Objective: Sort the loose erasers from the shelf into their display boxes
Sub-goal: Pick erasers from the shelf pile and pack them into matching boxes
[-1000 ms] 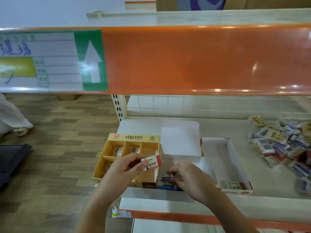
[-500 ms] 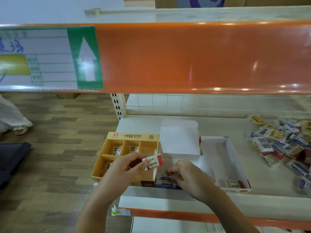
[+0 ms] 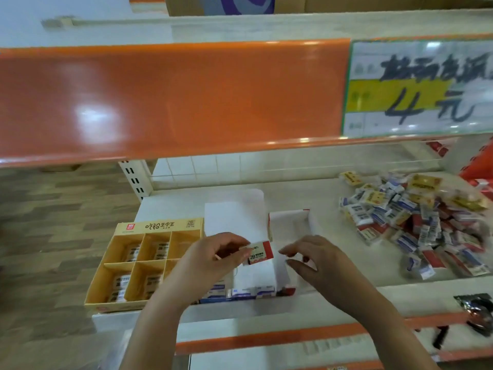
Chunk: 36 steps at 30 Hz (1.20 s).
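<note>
Above us we see a glossy orange shelf edge [image 3: 173, 100] with a handwritten price card [image 3: 418, 89] at its right end. To the left lies wood-pattern flooring [image 3: 53, 222]. A crumpled dark wrapper [image 3: 477, 311] sits at the lower right, blurred.

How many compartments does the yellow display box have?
6, in two rows of three in the yellow display box: three at the back, three at the front. The left hand partly hides the front right one.
</note>
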{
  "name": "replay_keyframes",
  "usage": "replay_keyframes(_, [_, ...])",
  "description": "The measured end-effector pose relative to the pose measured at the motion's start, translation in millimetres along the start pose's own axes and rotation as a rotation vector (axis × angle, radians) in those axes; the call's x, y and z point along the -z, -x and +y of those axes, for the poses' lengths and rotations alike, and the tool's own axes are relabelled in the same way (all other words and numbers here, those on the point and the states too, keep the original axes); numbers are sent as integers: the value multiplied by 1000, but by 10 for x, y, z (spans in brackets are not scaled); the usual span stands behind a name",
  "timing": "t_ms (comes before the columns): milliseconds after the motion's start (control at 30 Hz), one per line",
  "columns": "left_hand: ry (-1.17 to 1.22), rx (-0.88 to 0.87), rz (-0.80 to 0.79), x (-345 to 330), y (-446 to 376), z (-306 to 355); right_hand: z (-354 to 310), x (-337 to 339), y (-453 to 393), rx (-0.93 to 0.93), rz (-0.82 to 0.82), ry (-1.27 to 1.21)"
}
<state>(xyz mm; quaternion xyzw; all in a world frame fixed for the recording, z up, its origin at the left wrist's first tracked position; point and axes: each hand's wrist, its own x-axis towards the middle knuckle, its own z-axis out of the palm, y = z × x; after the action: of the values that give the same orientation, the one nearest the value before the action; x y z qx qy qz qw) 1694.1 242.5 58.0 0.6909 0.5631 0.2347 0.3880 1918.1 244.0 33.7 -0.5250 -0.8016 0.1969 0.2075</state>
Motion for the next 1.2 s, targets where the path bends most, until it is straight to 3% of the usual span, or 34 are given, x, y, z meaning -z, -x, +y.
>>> replay_keyframes(400, [-38, -19, -254, -539, -700, 489, 725, 318, 433, -100, 139, -26])
replay_keyframes(1200, [-750, 81, -419, -702, -745, 568, 955, 177, 313, -121, -42, -1])
